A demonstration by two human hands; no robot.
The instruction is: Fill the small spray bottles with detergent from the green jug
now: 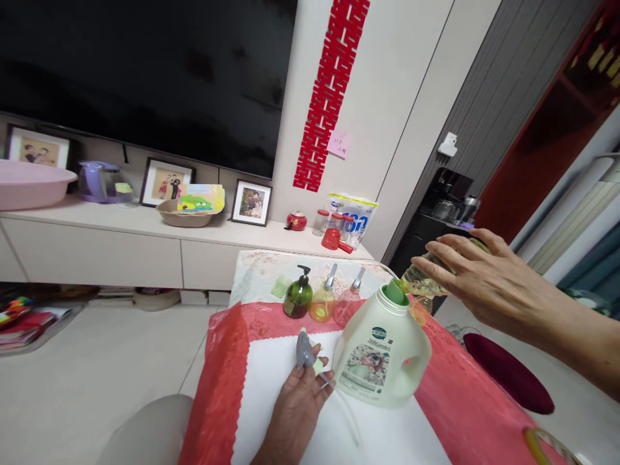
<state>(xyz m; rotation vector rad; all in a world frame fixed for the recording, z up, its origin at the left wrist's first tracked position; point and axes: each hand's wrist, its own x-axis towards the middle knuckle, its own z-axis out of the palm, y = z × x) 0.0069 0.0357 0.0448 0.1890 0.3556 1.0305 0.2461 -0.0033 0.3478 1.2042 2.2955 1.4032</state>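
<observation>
My left hand (298, 400) holds a grey spray nozzle (304, 351) with a thin clear tube, over the white mat (261, 387). My right hand (465, 265) is wrapped round a clear, ribbed bottle (429, 274), tilted with its neck at the green spout of the large pale green jug (387, 349). The jug stands upright and uncapped on the mat. Behind it stand a dark green pump bottle (298, 296), a yellowish bottle (322, 303) and a pink bottle (346, 305) in a row.
The table has a red cover (223, 361). A roll of tape (547, 445) lies at its right front. Beyond is a low cabinet (217, 255) with picture frames, red-lidded jars and a pink basin (36, 186). A dark red stool (508, 374) is at the right.
</observation>
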